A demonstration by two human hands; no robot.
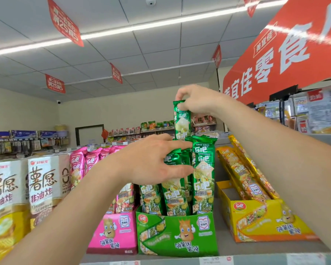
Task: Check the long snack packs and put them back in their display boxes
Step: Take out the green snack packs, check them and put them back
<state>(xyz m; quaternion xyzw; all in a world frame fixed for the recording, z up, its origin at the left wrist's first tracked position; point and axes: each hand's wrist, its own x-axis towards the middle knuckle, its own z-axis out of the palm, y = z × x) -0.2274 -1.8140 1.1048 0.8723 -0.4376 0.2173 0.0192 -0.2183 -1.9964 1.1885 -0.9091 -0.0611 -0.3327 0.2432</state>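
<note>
A shop shelf (223,229) is seen at 6 o'clock, carrying a green display box (177,234) marked 乐吧, with a pink box (113,234) at its 9 o'clock and a yellow box (266,220) at its 3 o'clock. The left hand (153,161) is stretched forward, its fingers spread and laid straight against the upright green packs (203,169) in that box. At 12 o'clock a lifted pack (182,123) is pinched at its top by the right hand (197,100), above the rest. Farther off, at 2 o'clock, 美宜佳零食 is read on a red banner (287,54).

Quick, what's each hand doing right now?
Left hand: open, straight fingers touching the green packs standing in the green box.
Right hand: pinching the top of one raised green pack.
</note>
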